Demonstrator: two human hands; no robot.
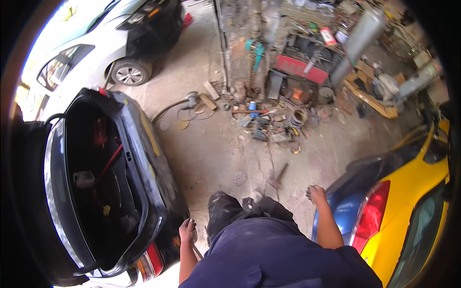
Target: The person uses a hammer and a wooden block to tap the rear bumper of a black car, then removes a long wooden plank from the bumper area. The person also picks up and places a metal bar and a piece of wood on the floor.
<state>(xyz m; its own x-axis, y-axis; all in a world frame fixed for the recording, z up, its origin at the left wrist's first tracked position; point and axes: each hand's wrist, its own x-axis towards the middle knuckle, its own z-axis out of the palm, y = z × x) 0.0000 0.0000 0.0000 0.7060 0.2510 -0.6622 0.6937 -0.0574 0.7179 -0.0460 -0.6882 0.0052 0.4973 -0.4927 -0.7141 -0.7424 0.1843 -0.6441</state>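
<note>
Stands in dusty dark trousers (pixel 223 209). Carries the half-curled left hand (pixel 187 231) just beside the dark car (pixel 156 168) with the open trunk (pixel 91 225); cannot tell whether grasping anything. Holds the right hand (pixel 315 194), loosely curled, near the yellow-and-blue car (pixel 403 201); likewise cannot tell whether grasping anything. Has ahead, on the floor (pixel 201 153), a perforated disc (pixel 239 178) and a handled tool (pixel 282 173); farther, scattered tools and scrap (pixel 278 138); beyond, a red-fronted box (pixel 300 69) and, at left, a white car (pixel 113 45).
</note>
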